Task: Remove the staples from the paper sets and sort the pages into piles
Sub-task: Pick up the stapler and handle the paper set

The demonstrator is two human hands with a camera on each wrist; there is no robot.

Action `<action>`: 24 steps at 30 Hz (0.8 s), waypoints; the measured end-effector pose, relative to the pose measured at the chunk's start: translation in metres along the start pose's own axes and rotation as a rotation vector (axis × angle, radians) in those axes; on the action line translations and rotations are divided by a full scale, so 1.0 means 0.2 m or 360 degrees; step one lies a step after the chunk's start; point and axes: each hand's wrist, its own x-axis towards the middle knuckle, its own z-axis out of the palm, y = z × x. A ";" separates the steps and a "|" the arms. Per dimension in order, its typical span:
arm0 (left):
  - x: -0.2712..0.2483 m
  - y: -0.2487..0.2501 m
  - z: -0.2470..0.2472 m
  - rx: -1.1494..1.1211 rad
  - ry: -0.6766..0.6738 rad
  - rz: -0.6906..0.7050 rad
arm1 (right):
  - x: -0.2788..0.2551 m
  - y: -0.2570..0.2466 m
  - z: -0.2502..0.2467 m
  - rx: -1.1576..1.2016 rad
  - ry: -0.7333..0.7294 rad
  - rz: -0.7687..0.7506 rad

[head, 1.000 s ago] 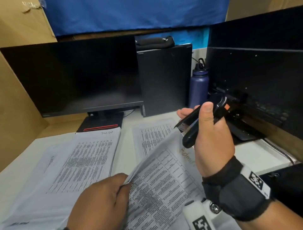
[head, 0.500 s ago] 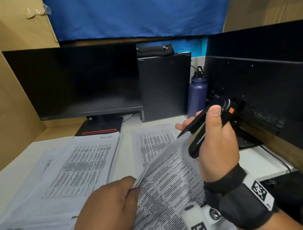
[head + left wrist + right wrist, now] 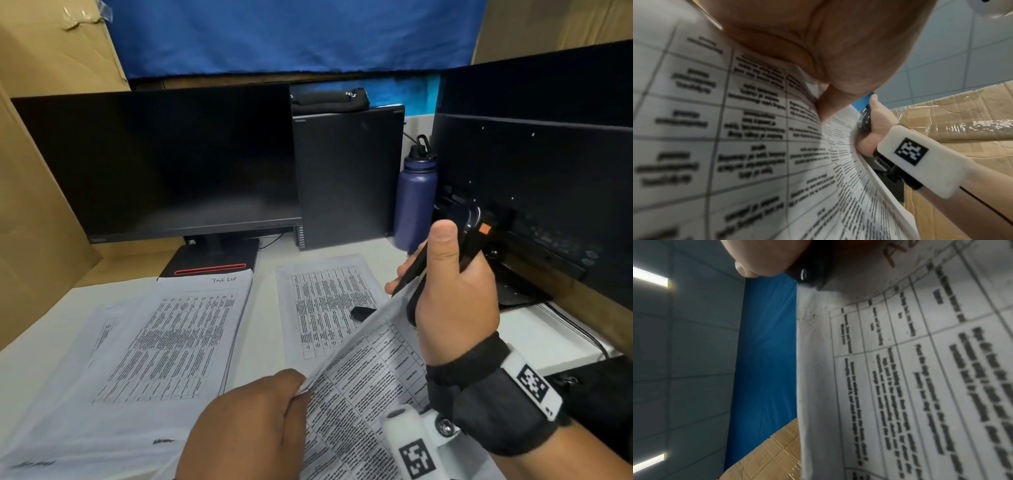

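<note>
My right hand point(image 3: 452, 291) grips a black stapler-like tool point(image 3: 469, 236) with an orange button, held upright above the desk. Its front tip meets the top corner of a printed paper set point(image 3: 359, 383). My left hand point(image 3: 246, 425) pinches that set at its left edge and holds it tilted up off the desk. In the left wrist view my thumb point(image 3: 824, 105) presses on the curved sheet point(image 3: 756, 146). The right wrist view shows the tool point(image 3: 812, 275) at the sheet's corner point(image 3: 920, 369). A pile of pages point(image 3: 164, 342) lies at the left, and another pile point(image 3: 325, 308) in the middle.
A small black object point(image 3: 363, 312) lies on the middle pile. A dark monitor point(image 3: 154, 164) and black computer case point(image 3: 346, 178) stand behind. A blue bottle point(image 3: 414, 198) and black equipment point(image 3: 534, 192) crowd the right. Cardboard walls point(image 3: 37, 219) enclose the desk.
My right hand with the tool has shifted slightly right. The held set's top corner has dropped, uncovering the small black object on the middle pile. My left hand keeps its pinch.
</note>
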 end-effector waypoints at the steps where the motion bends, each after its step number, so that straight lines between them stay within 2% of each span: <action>1: 0.00 0.01 0.00 -0.0025 -0.0007 -0.0016 | 0.00 0.00 0.00 0.0007 -0.0010 0.0013; 4: -0.01 -0.01 0.04 -0.0001 0.0022 -0.0058 | 0.01 0.01 -0.01 -0.0027 -0.0038 -0.0009; 7: -0.01 0.00 0.06 0.0040 -0.0036 -0.0060 | 0.03 0.01 0.01 0.0057 -0.0120 0.0030; 9: -0.01 -0.02 0.05 -0.0002 -0.0011 -0.0158 | 0.06 -0.01 0.00 0.0050 -0.0197 0.0001; 12: 0.04 -0.10 -0.04 -0.0330 0.0132 -0.0354 | 0.16 0.00 -0.07 0.0057 -0.0191 0.0021; 15: 0.07 -0.23 -0.19 -0.0724 0.0417 -0.0608 | 0.29 0.08 -0.16 0.0038 -0.0239 0.0315; 17: 0.10 -0.29 -0.28 -0.0984 0.0549 -0.0774 | 0.36 0.18 -0.20 -0.0294 -0.0327 0.0506; 19: 0.15 -0.36 -0.33 -0.1266 0.0540 -0.0944 | 0.42 0.29 -0.22 -0.0655 -0.0485 0.0711; 21: 0.22 -0.45 -0.32 -0.1552 0.0427 -0.1049 | 0.47 0.39 -0.23 -0.1164 -0.0703 0.0846; 24: 0.33 -0.56 -0.25 -0.1769 0.0252 -0.1193 | 0.53 0.50 -0.24 -0.1835 -0.1057 0.0886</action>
